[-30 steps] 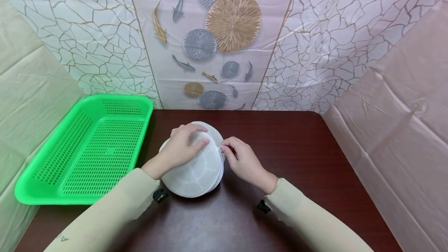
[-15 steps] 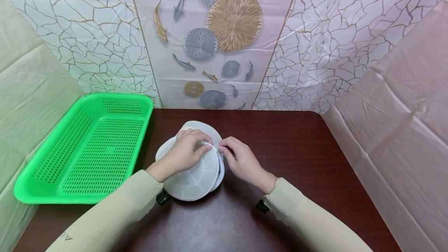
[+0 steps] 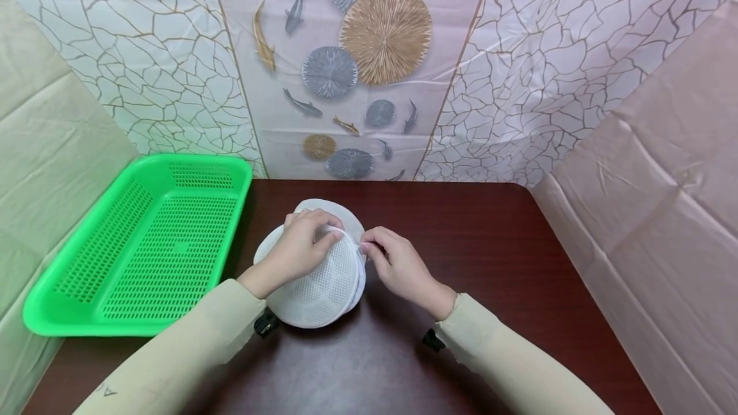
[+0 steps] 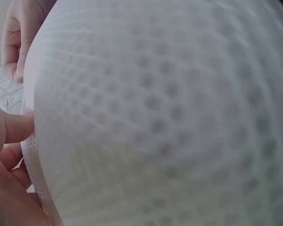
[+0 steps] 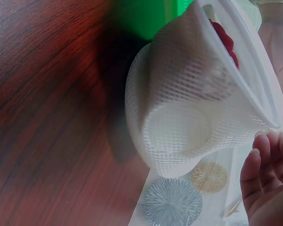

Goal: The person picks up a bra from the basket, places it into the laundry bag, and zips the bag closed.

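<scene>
A white mesh laundry bag (image 3: 317,290), rounded and padded, stands on the table before me. My left hand (image 3: 296,248) holds its upper rim from the left, thumb on the near side and fingers over the top. At the right end of that rim, the thumb and index finger of my right hand (image 3: 403,268) pinch a small part of the edge that the fingertips hide. In the right wrist view the bag's mouth is partly parted, and a dark red scalloped piece (image 5: 224,42) shows inside. Mesh fills most of the left wrist view, with the left thumb (image 4: 21,127) against the rim.
A green perforated plastic basket (image 3: 181,248) sits on the left of the dark brown wooden table (image 3: 473,242). Patterned sheeting (image 3: 490,82) rises behind the table, and beige fabric (image 3: 651,178) hangs along both sides.
My left hand moved right toward the right hand, tugging the rim, then eased back a little left. The bag shifted slightly left and tilted with it. My right hand stayed nearly still.
</scene>
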`<action>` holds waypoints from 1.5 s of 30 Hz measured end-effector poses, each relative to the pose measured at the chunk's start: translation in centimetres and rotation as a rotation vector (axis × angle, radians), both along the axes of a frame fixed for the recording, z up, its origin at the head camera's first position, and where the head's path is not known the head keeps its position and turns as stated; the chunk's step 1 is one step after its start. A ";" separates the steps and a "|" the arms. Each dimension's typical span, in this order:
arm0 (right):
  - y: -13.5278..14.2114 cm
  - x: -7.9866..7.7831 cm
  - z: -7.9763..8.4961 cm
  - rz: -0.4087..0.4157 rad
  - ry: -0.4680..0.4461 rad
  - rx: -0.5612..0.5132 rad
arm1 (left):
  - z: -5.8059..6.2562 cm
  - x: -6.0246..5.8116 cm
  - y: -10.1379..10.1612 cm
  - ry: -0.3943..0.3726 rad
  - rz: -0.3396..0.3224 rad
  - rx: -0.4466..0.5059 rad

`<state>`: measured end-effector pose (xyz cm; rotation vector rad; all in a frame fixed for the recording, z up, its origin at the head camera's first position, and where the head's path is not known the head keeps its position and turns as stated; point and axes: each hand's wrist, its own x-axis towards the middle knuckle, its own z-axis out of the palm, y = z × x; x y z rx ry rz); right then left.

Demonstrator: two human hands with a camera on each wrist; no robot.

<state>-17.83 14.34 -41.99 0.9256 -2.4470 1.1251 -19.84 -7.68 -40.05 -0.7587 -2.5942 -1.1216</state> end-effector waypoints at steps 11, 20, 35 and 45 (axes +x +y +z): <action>0.1 0.0 0.2 0.004 -0.024 -0.029 | 0.3 -0.4 -0.5 -0.036 0.067 0.099; 0.9 -0.3 1.6 -0.027 0.009 -0.094 | 1.4 -0.6 -0.7 -0.083 0.116 0.262; 1.6 -0.6 1.5 -0.071 0.040 -0.133 | 1.4 -0.7 -0.7 -0.172 0.085 0.263; 0.8 -0.8 1.4 -0.048 0.069 -0.126 | 1.7 0.2 1.5 0.130 -0.075 0.029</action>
